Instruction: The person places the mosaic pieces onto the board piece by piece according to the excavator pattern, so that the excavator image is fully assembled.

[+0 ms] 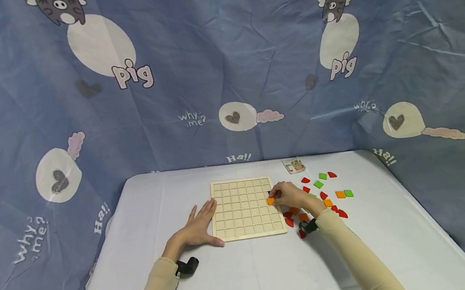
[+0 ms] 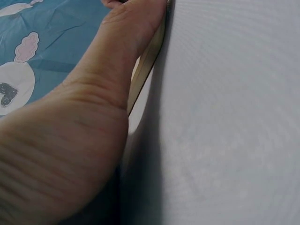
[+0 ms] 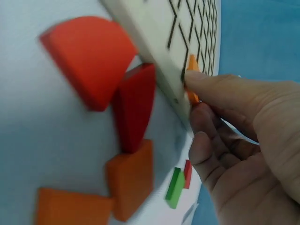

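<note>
A pale wooden board [image 1: 248, 218] with a grid of square cells lies flat on the white table. My left hand [image 1: 196, 227] rests spread at its left side, fingertips on the left edge and thumb by the near corner. Over the right edge, my right hand [image 1: 289, 195] pinches an orange square tile [image 1: 270, 201] between thumb and fingers. From the right wrist, the orange tile [image 3: 192, 62] appears tilted above the outer grid cells. A small dark blue bit shows just behind that hand's fingertips.
Right of the board lie scattered red quarter-round pieces [image 1: 342, 214], green squares [image 1: 349, 193] and orange squares [image 1: 340, 194], some under the right forearm. A small printed card [image 1: 294, 165] lies near the back edge. A blue patterned curtain [image 1: 190, 82] surrounds the table [image 1: 249, 278].
</note>
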Demonstrator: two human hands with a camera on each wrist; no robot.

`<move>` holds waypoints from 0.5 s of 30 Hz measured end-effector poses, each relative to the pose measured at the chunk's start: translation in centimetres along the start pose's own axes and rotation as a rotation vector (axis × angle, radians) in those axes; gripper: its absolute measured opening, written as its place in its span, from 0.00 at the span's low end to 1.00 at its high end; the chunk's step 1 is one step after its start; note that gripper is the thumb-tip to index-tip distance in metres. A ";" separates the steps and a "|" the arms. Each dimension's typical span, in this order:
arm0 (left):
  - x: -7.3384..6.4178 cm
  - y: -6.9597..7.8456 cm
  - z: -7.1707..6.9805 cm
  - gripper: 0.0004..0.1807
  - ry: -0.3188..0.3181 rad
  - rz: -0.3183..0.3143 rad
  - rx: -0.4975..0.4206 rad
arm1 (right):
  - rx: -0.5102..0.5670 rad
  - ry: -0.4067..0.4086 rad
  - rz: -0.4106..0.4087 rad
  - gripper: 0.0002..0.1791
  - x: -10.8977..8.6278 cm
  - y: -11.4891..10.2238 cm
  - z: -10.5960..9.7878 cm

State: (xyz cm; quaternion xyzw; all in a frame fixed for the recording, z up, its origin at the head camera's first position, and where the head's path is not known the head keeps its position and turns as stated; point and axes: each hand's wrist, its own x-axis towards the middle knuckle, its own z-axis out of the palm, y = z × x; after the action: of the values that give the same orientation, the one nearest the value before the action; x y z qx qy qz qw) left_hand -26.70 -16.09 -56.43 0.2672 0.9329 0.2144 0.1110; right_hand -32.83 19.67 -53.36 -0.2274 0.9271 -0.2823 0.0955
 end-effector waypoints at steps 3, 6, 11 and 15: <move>0.0 0.0 -0.1 0.76 -0.002 0.001 0.008 | 0.003 0.003 0.000 0.08 -0.1 0.1 0.1; 0.0 0.0 -0.2 0.76 -0.004 0.005 0.009 | 0.009 0.015 -0.017 0.08 -0.2 0.3 0.3; 0.0 -0.1 -0.2 0.75 -0.002 0.007 0.006 | 0.024 0.040 -0.023 0.09 -0.4 0.3 0.2; 0.1 0.0 -0.1 0.76 -0.015 -0.004 0.011 | 0.080 0.098 0.000 0.08 -1.0 1.1 -0.4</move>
State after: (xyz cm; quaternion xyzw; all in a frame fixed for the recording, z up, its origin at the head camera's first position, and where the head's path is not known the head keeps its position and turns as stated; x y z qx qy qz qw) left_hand -26.81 -16.06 -56.38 0.2676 0.9338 0.2068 0.1171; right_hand -32.52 21.15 -53.58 -0.2091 0.9187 -0.3297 0.0590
